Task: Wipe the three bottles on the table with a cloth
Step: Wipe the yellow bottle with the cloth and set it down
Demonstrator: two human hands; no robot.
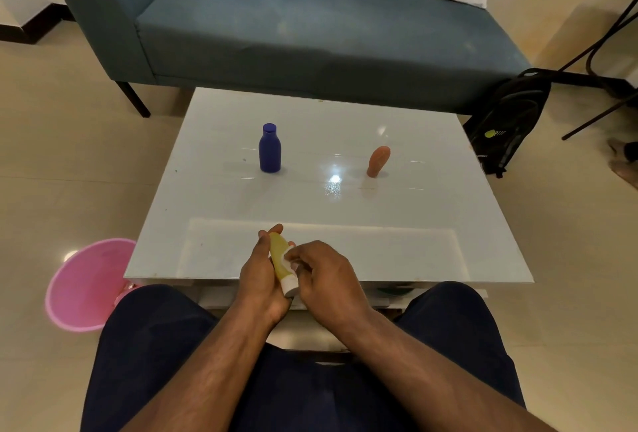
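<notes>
Your left hand (259,271) gripped the yellow bottle (280,259) at the table's (431,224) six o'clock edge, while your right hand (326,276) pinched a white cloth (289,256) against it. The blue bottle (269,148) stood at eleven o'clock, the orange bottle (378,161) at one.

The yellow bottle (279,256) with a white cap was held lengthwise over the desk's (431,224) near edge, cap end toward the person, gripped by the left hand (262,279) while the right hand (322,274) pressed a small white cloth (289,256) against its side. Beyond the yellow bottle and slightly left, the blue bottle (269,148) stood upright with its cap on. Beyond and to the right, well apart from the blue one, the orange bottle (378,161) stood on its narrow end, leaning slightly.
</notes>
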